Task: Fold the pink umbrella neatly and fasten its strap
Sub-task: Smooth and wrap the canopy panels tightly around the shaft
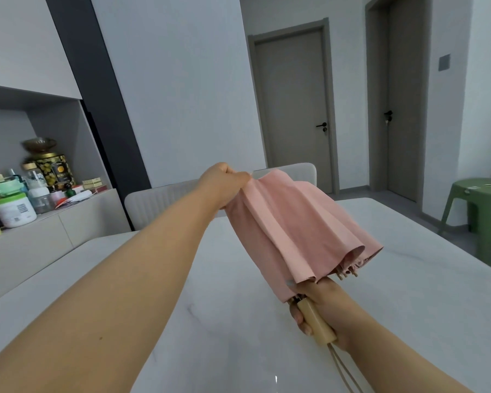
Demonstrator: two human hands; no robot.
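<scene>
Pink umbrella [295, 228] held above white table [408, 279], collapsed, canopy loose. Long axis diagonal: handle [316, 321] near, lower R; tip far, upper L. R hand [328, 310] grips handle; L hand [224, 184] pinches canopy at tip end. Hands well apart.

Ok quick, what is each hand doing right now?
Left hand: pinches the far end of the pink umbrella.
Right hand: grips the umbrella's wooden handle.
</scene>
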